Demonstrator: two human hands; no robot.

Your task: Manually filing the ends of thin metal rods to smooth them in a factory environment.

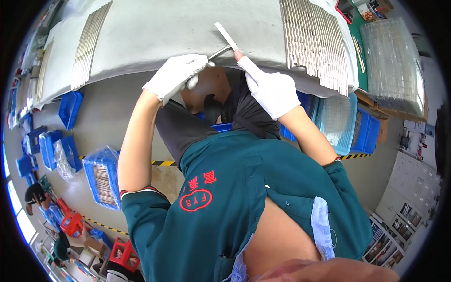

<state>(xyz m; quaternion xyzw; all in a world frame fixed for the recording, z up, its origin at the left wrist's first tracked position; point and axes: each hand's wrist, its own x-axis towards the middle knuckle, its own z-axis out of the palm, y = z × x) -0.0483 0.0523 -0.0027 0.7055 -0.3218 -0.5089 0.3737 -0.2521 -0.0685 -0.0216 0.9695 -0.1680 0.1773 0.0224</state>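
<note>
My left hand (176, 74), in a white glove, is closed around a thin metal rod (219, 52) whose free end sticks out to the right. My right hand (275, 89) wears a white glove with one fingertip bare. It grips a flat white strip (225, 35) that slants up and left over the table, its lower part touching or very near the rod's tip. Both hands are at the near edge of the grey-covered table (188, 28). Rows of similar metal rods (314, 44) lie at the right, with another bundle of rods (91, 42) at the left.
Clear plastic trays (394, 66) are stacked at the right on a green surface. Below the table stand a light-blue basket (346, 124) and a blue bin (367, 134). On the floor at left sits a blue crate of rods (103, 181). Other people work at the lower left.
</note>
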